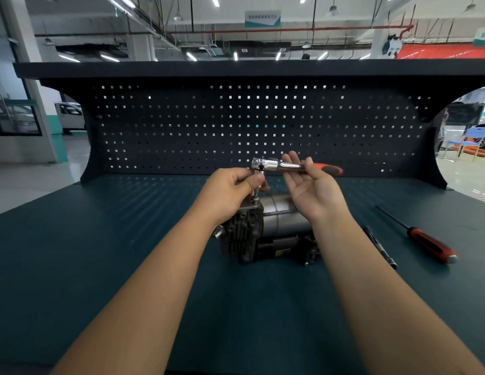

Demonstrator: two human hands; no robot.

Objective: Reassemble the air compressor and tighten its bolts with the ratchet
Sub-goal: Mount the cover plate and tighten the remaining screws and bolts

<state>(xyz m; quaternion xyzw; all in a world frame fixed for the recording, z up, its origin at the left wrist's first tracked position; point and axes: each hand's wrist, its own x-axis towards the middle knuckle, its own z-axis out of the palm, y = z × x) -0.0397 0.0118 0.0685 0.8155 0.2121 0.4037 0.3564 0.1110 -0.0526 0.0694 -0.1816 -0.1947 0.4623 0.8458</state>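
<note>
While left fingers (245, 176) grasp ratchet (266, 165) over compressor (279, 226), right fingers (293, 161) released under handle (327, 169); screwdriver (425, 240) well apart

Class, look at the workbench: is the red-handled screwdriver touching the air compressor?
Apart. The head view shows the red-handled screwdriver lying on the table right of the air compressor, with bare surface and a slim metal bar between them.

Both bare forearms reached forward side by side. The left hand (230, 190) was curled, its thumb and fingers pinching the shaft under the head of the ratchet (279, 166). The right hand (309, 192) was turned palm-up, fingers straight and spread, with the handle resting across them.
</note>
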